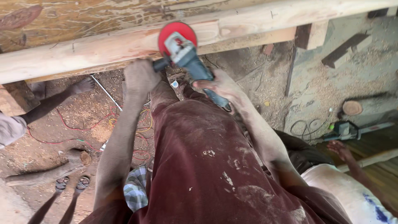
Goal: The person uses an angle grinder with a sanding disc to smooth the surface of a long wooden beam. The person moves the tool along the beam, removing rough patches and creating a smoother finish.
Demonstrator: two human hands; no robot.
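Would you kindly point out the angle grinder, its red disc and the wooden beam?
angle grinder [195,62], head view, on its grey body.
red disc [166,33], head view, on its upper left face.
wooden beam [83,54], head view, on its pale side.

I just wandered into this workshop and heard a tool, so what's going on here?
A person is holding an angle grinder with both hands. The left hand grips the side handle and the right hand holds the body. Its red disc is up against a long wooden beam that lies across the view. Sawdust and coloured wires cover the ground below. Other people stand close by, and an electric saw lies to the right.
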